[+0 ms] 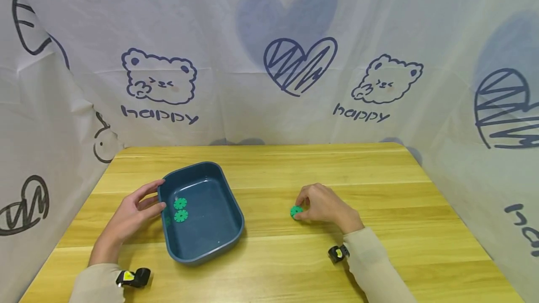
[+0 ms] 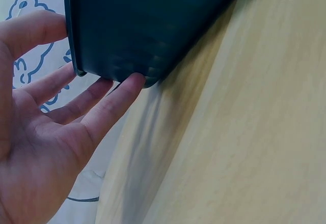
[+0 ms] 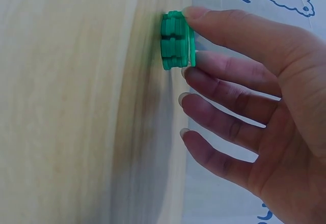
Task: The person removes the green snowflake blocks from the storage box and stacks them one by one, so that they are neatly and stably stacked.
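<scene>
My right hand (image 1: 322,204) pinches a thin green notched disc (image 3: 191,48) between thumb and forefinger. This disc lies at the top of a short stack of green notched discs (image 3: 173,43) standing on the table; the other fingers are loosely bent beside it. On the left stands a dark blue rectangular bin (image 1: 227,191). My left hand (image 1: 136,209) touches its left side, thumb and fingertips against the rim and outer wall, fingers mostly straight. Inside the bin, near its left wall, lie two green notched discs, an upper one (image 1: 180,203) and a lower one (image 1: 181,216).
The wooden table (image 1: 337,265) has light yellow grain. A white cloth (image 1: 236,106) with bear and heart drawings hangs behind it and along both sides. Black wrist cameras sit at the left cuff (image 1: 134,277) and right cuff (image 1: 338,254).
</scene>
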Demonstrator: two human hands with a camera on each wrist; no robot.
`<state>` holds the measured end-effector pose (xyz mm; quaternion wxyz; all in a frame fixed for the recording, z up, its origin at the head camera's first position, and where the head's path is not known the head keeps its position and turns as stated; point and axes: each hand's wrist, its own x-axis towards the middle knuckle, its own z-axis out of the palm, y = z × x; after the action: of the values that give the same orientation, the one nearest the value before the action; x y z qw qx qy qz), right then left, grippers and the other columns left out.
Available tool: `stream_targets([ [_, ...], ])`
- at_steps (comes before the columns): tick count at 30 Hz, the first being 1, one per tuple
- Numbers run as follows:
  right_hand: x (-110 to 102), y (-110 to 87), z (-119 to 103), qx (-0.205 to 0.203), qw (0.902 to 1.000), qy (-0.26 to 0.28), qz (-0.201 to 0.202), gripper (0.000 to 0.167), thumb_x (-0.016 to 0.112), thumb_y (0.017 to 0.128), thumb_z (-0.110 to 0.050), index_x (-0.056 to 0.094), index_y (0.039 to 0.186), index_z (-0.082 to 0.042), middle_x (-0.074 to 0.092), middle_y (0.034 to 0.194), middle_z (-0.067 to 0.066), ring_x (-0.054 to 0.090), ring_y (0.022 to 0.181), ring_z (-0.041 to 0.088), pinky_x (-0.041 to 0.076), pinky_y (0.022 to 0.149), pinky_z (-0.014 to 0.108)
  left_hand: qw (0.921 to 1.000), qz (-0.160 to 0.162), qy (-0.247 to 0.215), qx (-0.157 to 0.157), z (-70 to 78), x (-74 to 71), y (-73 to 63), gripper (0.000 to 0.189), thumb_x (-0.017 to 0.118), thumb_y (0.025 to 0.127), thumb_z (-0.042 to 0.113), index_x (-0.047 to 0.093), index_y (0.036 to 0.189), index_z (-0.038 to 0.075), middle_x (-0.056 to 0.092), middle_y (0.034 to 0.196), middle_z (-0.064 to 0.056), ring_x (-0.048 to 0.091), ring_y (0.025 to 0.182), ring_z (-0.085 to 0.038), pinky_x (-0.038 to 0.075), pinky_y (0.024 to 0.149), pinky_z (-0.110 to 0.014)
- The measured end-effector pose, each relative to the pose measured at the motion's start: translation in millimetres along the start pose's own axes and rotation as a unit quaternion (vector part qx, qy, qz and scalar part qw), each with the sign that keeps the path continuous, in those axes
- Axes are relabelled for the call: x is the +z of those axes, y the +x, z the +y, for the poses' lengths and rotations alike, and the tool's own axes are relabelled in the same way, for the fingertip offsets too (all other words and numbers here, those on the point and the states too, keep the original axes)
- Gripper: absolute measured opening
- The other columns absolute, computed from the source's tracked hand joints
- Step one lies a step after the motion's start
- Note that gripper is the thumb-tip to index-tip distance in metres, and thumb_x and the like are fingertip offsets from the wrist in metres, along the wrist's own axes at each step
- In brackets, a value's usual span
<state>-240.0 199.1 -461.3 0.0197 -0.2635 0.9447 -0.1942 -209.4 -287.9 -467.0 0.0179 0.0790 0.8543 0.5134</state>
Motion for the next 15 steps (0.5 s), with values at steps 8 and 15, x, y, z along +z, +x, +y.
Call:
stream_targets([
  [8, -0.7, 0.1, -0.7, 0.008, 1.0000, -0.004, 0.000, 0.023, 0.090, 0.080, -0.034, 0.080, 0.092, -0.018, 0.072, 0.093, -0.009, 0.057, 0.075, 0.002, 0.051, 0.070, 0.023, 1.0000, -0.002, -0.004, -0.004, 1.8, -0.5, -0.4, 0.070, 0.067, 0.102, 0.026, 0.033, 0.160, 0.008, 0.035, 0.161, -0.027, 0.043, 0.143, -0.052, 0.051, 0.089, -0.008],
  [15, -1.3, 0.9, 0.2, 0.009, 1.0000, -0.004, -0.001, 0.024, 0.090, 0.080, -0.035, 0.080, 0.093, -0.018, 0.072, 0.093, -0.008, 0.057, 0.075, 0.002, 0.051, 0.069, 0.023, 1.0000, 0.000, 0.000, -0.007, 2.0, -0.7, -0.1, 0.070, 0.067, 0.101, 0.026, 0.034, 0.160, 0.009, 0.036, 0.161, -0.026, 0.044, 0.142, -0.051, 0.052, 0.089, -0.008],
])
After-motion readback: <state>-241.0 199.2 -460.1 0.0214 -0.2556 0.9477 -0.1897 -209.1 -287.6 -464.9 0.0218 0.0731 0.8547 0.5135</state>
